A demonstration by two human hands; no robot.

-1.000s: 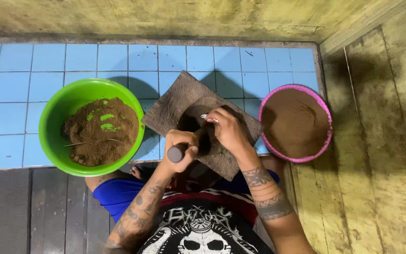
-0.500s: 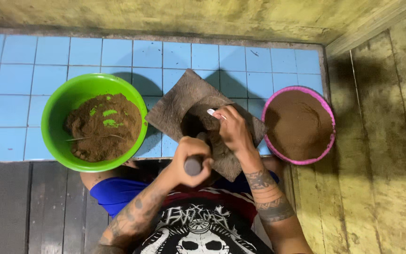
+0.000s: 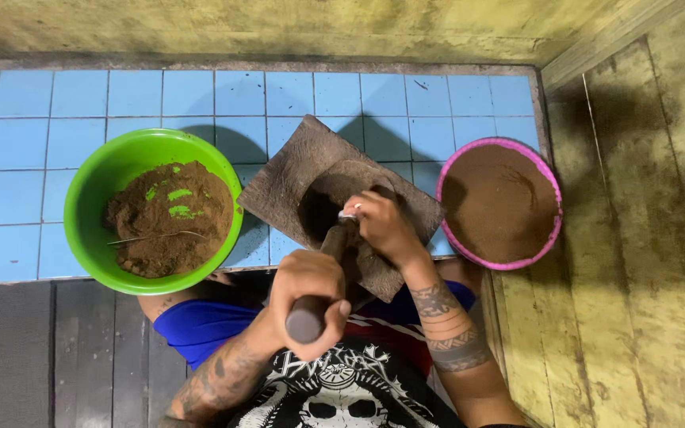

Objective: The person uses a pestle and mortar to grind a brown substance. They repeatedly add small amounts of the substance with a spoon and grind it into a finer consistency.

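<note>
I am gripping the pestle in my left hand; my right hand is pinching powder in the stone mortar. Coarse clumps are waiting in the green bowl; the pink bowl is nearly full.

I see the stone mortar slab at centre, boxed in: green bowl just beside its left edge, pink bowl just beside its right corner. Both gaps look too tight for a hand. The near side is blocked by my left hand on the pestle and my right hand in the hollow. Bare blue-tiled counter runs along the far side, under the wall. The wooden wall closes off the right.
</note>
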